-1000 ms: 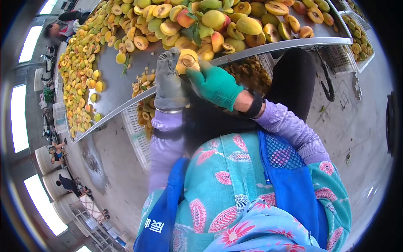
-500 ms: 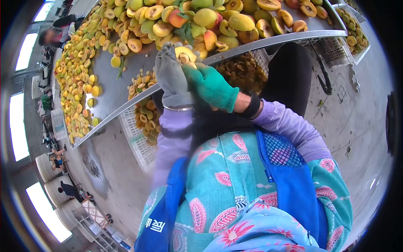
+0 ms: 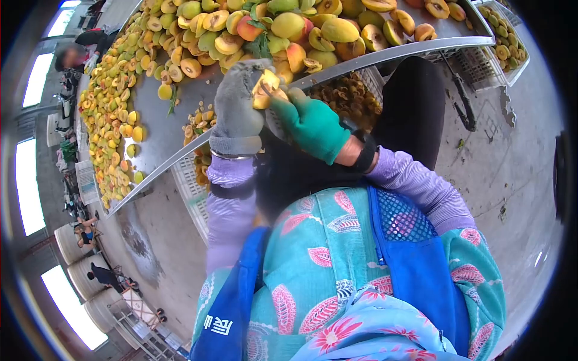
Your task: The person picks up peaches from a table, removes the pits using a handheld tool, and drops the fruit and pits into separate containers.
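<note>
In my left hand (image 3: 236, 111), in a grey glove, a cut yellow peach (image 3: 265, 90) is gripped by closed fingers, its flesh facing my other hand. My right hand (image 3: 316, 127), in a green glove, is closed beside it. A thin metal end of a small pitting tool (image 3: 267, 91) shows at the flesh; its handle is hidden in the right fist. Both hands are over my lap, just off the metal table's edge (image 3: 385, 58). Halved and whole peaches (image 3: 289, 25) with some green leaves are heaped right beyond them.
Below the table edge, brown pits and scraps (image 3: 349, 99) fill a crate. A white crate (image 3: 191, 186) stands at my left knee, another crate of peach halves (image 3: 503, 45) at the far right. Other people (image 3: 78, 55) are in the background at left.
Both hands have drawn slightly apart, my left hand moving left and toward me. The peach has turned, and its cut flesh now looks more broken open.
</note>
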`<state>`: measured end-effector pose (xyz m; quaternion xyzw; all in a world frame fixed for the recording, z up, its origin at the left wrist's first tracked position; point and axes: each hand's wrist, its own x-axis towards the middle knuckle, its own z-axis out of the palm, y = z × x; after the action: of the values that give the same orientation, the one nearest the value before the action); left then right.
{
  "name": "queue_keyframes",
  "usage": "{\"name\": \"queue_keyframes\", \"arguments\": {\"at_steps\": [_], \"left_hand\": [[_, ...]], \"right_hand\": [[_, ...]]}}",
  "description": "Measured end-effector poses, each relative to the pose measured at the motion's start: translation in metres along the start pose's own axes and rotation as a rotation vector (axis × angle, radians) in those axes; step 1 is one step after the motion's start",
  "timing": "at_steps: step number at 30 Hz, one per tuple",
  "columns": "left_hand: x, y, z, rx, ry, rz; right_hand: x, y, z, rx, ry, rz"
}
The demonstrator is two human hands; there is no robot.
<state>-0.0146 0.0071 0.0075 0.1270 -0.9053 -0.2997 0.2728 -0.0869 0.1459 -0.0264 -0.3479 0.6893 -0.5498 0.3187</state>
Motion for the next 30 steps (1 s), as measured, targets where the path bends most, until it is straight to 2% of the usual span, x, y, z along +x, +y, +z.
{"name": "queue_keyframes", "arguments": {"at_steps": [1,3,5,7,8,9,10,11,12,13,14,16,17,18,19,20,22,23,24,26,28,30], "left_hand": [[0.004,0.008,-0.001,0.008,-0.029,0.033],[0.003,0.01,0.005,0.022,-0.049,0.041],[0.002,0.02,0.019,-0.461,0.077,-0.438],[0.011,0.026,0.027,-0.907,0.249,-0.81],[0.011,0.027,0.025,-0.864,0.186,-0.816],[0.012,0.027,0.021,-0.821,0.119,-0.831],[0.016,0.024,0.018,-0.782,0.053,-0.833],[0.019,-0.012,0.017,-0.19,-0.154,-0.248],[0.019,-0.019,0.02,0.021,-0.128,-0.085],[0.023,-0.023,0.022,0.239,-0.092,0.082],[0.028,-0.026,0.019,0.462,-0.06,0.248],[0.033,-0.031,0.011,0.322,-0.173,0.228],[0.037,-0.032,0.008,0.245,-0.228,0.221],[0.04,-0.03,0.008,0.159,-0.277,0.21],[0.047,0.002,-0.004,-0.333,-0.503,-0.371],[0.047,0.003,-0.003,-0.385,-0.523,-0.446],[0.054,0.003,-0.009,-0.462,-0.561,-0.588],[0.045,0.003,-0.004,-0.976,-0.375,-0.62],[0.038,0.001,-0.001,-1.142,-0.282,-0.644],[0.022,0.017,0.002,-1.225,0.203,-0.781],[-0.009,0.025,-0.015,-1.247,0.335,-0.74],[-0.026,0.032,-0.028,-1.267,0.448,-0.742]], "right_hand": [[-0.002,0.008,0.003,-0.097,0.04,-0.099],[0.002,0.03,0.031,0.172,0.133,-0.227],[-0.01,-0.028,0.015,0.487,0.025,0.408],[0.002,-0.025,0.001,0.684,-0.178,0.507],[0.002,-0.022,-0.001,0.787,-0.287,0.575],[0.0,-0.032,-0.006,0.704,-0.251,0.468],[0.003,-0.015,0.01,0.573,-0.093,0.271],[0.011,0.016,0.037,0.433,0.067,0.068],[0.013,0.032,0.05,0.288,0.219,-0.133],[0.004,-0.004,0.032,0.447,0.041,0.234],[0.009,-0.016,0.024,0.567,-0.005,0.259],[0.013,-0.026,0.02,0.82,-0.094,0.327],[0.016,-0.021,0.023,0.783,-0.063,0.317],[0.015,-0.022,0.016,0.776,-0.17,0.374],[0.012,-0.026,0.004,0.76,-0.281,0.437],[0.01,-0.028,-0.003,0.74,-0.399,0.494],[0.01,-0.031,-0.002,1.218,-0.518,0.514],[0.012,-0.032,0.0,1.464,-0.582,0.512],[0.017,-0.032,-0.003,1.523,-0.67,0.568],[0.022,-0.031,-0.006,1.655,-0.838,0.692],[0.003,-0.042,0.001,1.487,-0.894,0.708],[-0.006,-0.045,0.015,1.508,-1.087,0.734]]}}
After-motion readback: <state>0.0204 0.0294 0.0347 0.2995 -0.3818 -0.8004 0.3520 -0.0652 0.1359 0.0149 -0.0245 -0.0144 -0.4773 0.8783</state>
